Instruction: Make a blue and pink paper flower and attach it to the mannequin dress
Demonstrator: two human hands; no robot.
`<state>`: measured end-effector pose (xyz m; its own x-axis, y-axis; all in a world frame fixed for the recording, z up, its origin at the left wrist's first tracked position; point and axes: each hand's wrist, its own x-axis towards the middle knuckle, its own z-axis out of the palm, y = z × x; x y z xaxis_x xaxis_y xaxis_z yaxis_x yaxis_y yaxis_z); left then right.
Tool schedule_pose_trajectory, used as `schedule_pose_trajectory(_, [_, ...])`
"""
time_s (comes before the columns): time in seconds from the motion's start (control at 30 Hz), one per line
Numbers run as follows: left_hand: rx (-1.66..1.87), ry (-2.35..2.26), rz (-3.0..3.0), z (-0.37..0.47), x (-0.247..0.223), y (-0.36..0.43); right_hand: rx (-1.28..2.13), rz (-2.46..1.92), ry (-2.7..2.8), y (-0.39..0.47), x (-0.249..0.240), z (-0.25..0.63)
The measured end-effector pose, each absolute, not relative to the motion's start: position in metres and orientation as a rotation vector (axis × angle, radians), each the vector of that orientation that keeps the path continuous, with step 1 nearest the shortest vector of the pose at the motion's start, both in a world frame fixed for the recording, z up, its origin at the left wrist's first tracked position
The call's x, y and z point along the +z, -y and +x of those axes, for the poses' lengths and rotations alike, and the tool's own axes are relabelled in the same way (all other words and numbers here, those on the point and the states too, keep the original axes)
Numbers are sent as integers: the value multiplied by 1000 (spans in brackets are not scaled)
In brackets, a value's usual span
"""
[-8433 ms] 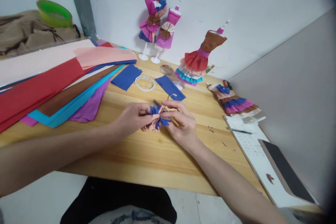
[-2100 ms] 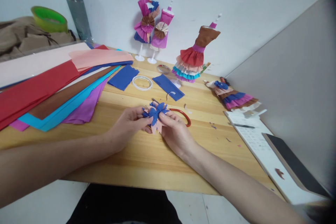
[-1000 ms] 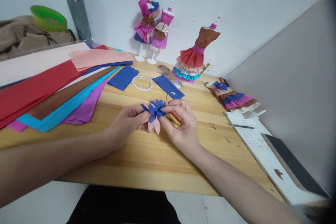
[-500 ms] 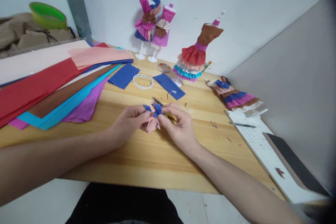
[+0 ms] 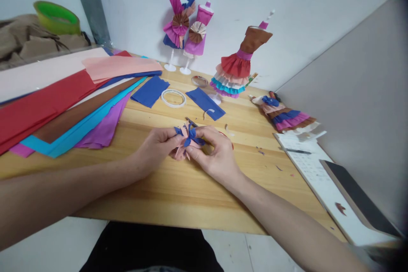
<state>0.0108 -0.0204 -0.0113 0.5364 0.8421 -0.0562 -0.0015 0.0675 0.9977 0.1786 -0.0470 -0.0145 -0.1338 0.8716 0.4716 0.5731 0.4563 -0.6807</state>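
Observation:
Between both hands, just above the wooden table [image 5: 153,197], is a paper flower [image 5: 186,142] with blue and pale pink petals. My left hand [image 5: 156,148] pinches its left edge between thumb and fingers. On the other side, my right hand [image 5: 215,148] has its thumb and forefinger closed on the petals. Scissors [image 5: 192,122] lie behind the flower, mostly hidden by my right hand; dark blades and part of a handle show. Farther back are a roll of white tape [image 5: 174,98] and two blue paper pieces, one on the left [image 5: 150,92] and one on the right [image 5: 206,104].
Stacked coloured crepe paper [image 5: 51,104] covers the left side. Small mannequins in paper dresses [image 5: 237,63] stand at the back, and another paper dress [image 5: 283,112] lies at the right. Along the right edge lie a white board [image 5: 306,170] and a dark tablet-like slab [image 5: 357,195].
My right thumb has shifted slightly left and down across the flower. More blue petals now show spread out on its right side. My left hand has barely moved.

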Motion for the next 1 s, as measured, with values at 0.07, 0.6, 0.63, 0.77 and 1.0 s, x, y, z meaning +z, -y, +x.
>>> schedule_pose_trajectory(0.07, [736, -794, 1421, 10, -11, 21, 445, -1232, 1804, 47, -14, 178])
schedule_pose_trajectory(0.6, [661, -779, 1434, 9, -14, 20, 538, -1317, 1760, 49, -15, 178])
schedule_pose_trajectory(0.63, [661, -783, 1433, 9, -14, 21, 589, -1321, 1732, 49, -16, 179])
schedule_pose_trajectory(0.77, [643, -810, 1409, 9, -11, 22, 871, -1319, 1585, 47, -17, 182])
schedule_pose_trajectory(1.0, [674, -733, 1318, 7, -12, 20, 750, -1291, 1686, 47, -16, 180])
